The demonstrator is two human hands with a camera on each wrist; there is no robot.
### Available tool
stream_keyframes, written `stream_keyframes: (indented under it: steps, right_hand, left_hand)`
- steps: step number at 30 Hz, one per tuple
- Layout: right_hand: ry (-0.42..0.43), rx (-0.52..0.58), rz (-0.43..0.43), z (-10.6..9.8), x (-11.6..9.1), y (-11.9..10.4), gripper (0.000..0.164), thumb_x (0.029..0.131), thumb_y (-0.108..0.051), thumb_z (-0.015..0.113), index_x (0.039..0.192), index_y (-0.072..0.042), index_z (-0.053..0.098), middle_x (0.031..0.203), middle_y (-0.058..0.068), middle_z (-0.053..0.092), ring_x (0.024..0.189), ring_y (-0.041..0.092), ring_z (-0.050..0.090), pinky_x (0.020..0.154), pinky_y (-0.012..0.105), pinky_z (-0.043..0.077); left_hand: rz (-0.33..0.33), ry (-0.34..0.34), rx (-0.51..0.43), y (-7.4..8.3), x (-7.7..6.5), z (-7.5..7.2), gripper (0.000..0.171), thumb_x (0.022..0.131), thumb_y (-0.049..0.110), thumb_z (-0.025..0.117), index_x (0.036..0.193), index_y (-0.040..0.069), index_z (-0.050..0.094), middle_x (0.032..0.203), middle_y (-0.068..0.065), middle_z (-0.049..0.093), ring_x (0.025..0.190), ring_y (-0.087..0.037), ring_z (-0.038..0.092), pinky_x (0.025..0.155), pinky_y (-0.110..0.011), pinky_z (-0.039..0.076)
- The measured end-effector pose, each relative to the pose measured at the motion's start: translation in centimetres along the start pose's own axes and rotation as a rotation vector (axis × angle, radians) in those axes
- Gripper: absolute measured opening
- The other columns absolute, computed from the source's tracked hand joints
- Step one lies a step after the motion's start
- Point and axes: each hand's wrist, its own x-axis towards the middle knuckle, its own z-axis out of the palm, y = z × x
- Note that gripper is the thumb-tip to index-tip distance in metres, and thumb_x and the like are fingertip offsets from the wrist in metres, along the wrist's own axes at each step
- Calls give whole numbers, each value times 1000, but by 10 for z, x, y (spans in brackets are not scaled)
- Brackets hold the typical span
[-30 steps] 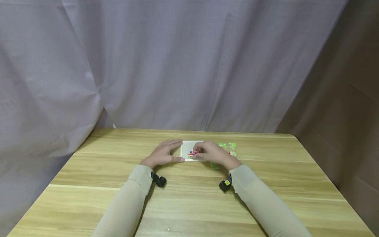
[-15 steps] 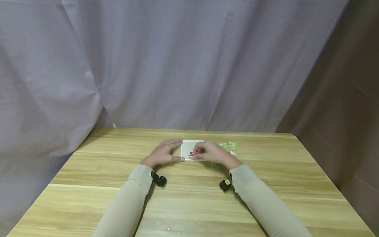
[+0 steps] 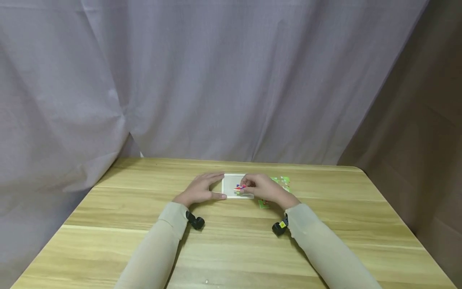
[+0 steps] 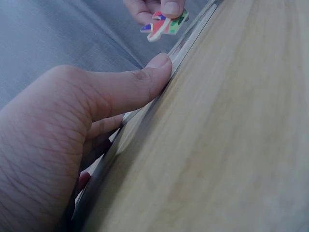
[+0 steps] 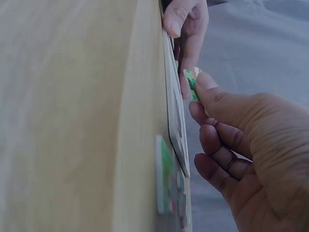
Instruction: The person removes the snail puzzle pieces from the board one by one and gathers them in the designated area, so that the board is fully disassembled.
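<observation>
In the head view a shallow white-rimmed tray (image 3: 223, 186) lies flat near the back of the table. My left hand (image 3: 199, 188) rests at its left side, thumb by the near corner and straight fingers by the far corner. In the left wrist view the thumb (image 4: 130, 92) presses along the tray's edge. My right hand (image 3: 265, 188) pinches a jigsaw puzzle piece (image 4: 170, 25) between thumb and fingertips, raised above the tray floor. The piece is red, blue, white and green. The right wrist view shows the same puzzle piece (image 5: 189, 86) apart from the tray.
Several loose green puzzle pieces (image 3: 285, 179) lie to the right of the tray, partly hidden by the right hand. One green piece (image 3: 264, 204) sits nearer the front. The wooden table (image 3: 231, 249) ends at a grey curtain (image 3: 202, 80) behind.
The right hand and its puzzle piece have shifted slightly right and away from the tray's near edge. The left hand keeps its place at the tray. The head view has tilted a little.
</observation>
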Motion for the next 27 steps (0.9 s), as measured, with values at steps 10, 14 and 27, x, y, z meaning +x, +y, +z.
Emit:
stream_keyframes:
  steps: [10,14,27]
  right_hand:
    - [51,-11,-6,-11,-20,19,12,108,-21,78,112,-11,82,97,-3,83,86,6,70,80,27,60]
    - [66,7,14,-17,-31,29,13,108,-20,78,112,-9,82,98,-2,83,89,7,71,83,27,61]
    - [112,4,109,-41,-76,56,13,103,-19,84,110,-9,83,92,-3,80,82,3,63,75,23,54]
  left_hand:
    - [4,-9,17,2,0,0,92,98,55,79,172,12,46,182,-10,41,170,-40,35,141,-69,18]
    - [5,-5,17,1,0,0,92,98,55,79,172,12,47,182,-10,42,170,-40,36,141,-69,19]
    - [8,5,6,1,0,1,91,97,54,80,171,11,49,181,-10,43,169,-41,37,141,-68,21]
